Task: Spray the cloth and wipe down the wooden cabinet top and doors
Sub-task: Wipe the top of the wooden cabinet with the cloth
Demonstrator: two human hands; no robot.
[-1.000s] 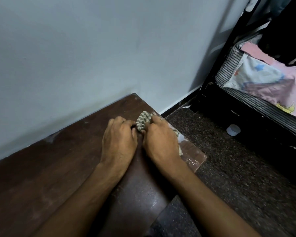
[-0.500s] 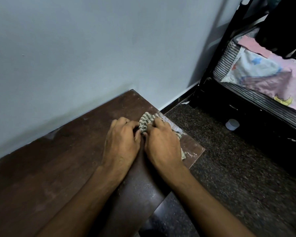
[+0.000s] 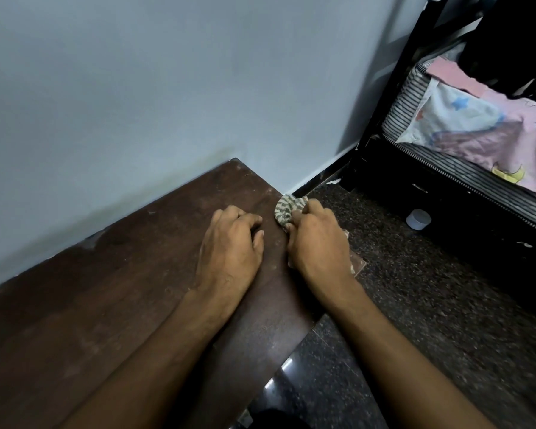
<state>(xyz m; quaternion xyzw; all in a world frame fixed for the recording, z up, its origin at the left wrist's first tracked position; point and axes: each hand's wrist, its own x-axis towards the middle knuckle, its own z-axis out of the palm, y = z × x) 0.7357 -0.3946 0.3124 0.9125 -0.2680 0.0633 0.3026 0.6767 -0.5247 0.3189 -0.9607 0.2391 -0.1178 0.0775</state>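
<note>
Pale blue-grey wall point(image 3: 155, 88) is filling the upper left, w/ a dark skirting strip point(image 3: 319, 181) running along its base. Speckled dark floor point(image 3: 415, 305) is spreading to the right. Black bed frame point(image 3: 393, 97) is standing at the far right — striped mattress point(image 3: 412, 97) w/ pink and blue bedding point(image 3: 492, 131) is lying on it. Small white cap point(image 3: 418, 219) is sitting on the floor nr the frame — light is looking dim.

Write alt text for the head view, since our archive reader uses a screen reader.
A person's right hand presses a bunched striped grey-green cloth at the far right edge of a dark brown wooden cabinet top, while the left hand rests flat beside it. A pale blue wall stands behind; a speckled dark floor lies right.
</note>
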